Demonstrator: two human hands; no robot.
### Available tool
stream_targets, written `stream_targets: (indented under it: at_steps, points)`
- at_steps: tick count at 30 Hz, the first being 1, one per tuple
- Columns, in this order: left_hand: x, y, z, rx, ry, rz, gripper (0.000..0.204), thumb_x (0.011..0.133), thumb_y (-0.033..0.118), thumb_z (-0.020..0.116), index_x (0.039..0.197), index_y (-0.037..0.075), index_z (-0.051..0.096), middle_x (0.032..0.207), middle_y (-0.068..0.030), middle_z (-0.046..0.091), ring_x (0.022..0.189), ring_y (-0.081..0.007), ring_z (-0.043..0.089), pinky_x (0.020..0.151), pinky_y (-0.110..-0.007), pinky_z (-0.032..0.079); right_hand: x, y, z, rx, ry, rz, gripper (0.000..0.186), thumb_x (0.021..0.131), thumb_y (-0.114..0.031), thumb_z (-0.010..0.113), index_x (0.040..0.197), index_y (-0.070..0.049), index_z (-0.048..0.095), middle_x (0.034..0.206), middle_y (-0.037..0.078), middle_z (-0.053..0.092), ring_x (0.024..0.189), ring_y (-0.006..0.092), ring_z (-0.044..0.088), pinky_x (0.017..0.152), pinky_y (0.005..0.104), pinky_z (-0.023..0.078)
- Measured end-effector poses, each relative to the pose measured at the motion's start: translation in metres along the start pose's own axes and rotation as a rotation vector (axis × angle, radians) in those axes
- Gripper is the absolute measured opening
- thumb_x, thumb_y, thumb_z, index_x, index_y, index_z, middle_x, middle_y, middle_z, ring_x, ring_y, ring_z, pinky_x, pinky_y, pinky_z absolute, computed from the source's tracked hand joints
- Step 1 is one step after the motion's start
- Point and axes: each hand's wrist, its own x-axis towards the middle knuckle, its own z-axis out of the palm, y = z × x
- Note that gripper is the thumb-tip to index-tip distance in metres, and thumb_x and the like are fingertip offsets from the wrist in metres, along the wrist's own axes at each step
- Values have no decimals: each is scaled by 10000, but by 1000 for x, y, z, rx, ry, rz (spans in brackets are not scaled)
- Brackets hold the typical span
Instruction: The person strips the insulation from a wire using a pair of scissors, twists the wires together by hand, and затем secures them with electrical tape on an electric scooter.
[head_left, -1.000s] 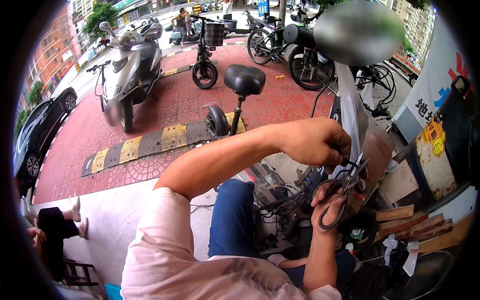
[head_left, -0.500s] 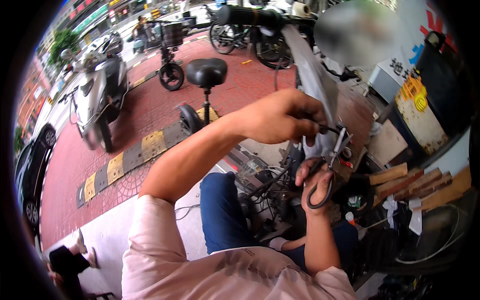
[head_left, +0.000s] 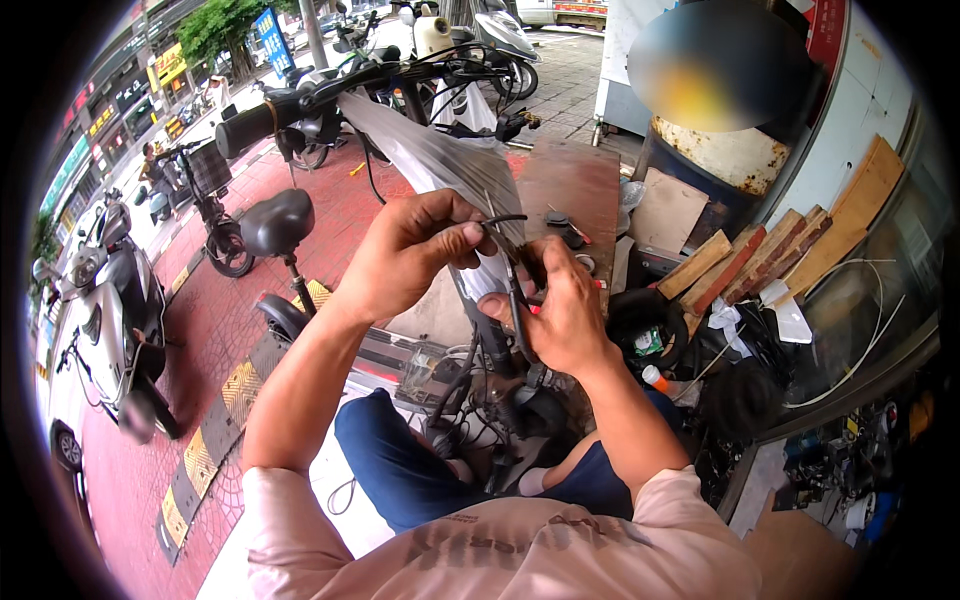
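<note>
My left hand (head_left: 420,245) pinches a short length of black cable (head_left: 510,217) between thumb and fingers. Close beside it, my right hand (head_left: 570,315) is closed around a pair of scissors (head_left: 519,320) with dark loop handles. The blades point up beside the cable, partly hidden by my left fingers; whether they touch it I cannot tell. Just beyond both hands stands a scooter's handlebar (head_left: 345,85) with a black grip and a translucent plastic sheet (head_left: 440,165) hanging from it. Dark wires (head_left: 460,385) hang in a tangle below, between my knees.
A reddish-brown board (head_left: 565,190) holds small black parts behind my right hand. Wooden planks (head_left: 755,265) lean at the right, near an orange-capped bottle (head_left: 655,378) and dark coiled tubing. At the left are a black saddle (head_left: 279,222), a striped speed bump (head_left: 240,390) and a parked motor scooter (head_left: 115,300).
The view has swung to the right. My two hands have come together, with the cable and scissors now side by side. The right hand's grip on the scissors has turned.
</note>
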Motion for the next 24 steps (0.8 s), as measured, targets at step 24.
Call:
stream_targets:
  at_steps: [24]
  points:
    - [-5, -8, 10, 260, 125, 182, 131, 1000, 88, 674, 1012, -43, 684, 859, -72, 718, 787, -122, 658, 726, -299, 533, 15, 5, -6, -215, -20, -146, 786, 740, -577, 868, 1121, 38, 560, 1001, 164, 639, 951, 376, 641, 856, 489, 460]
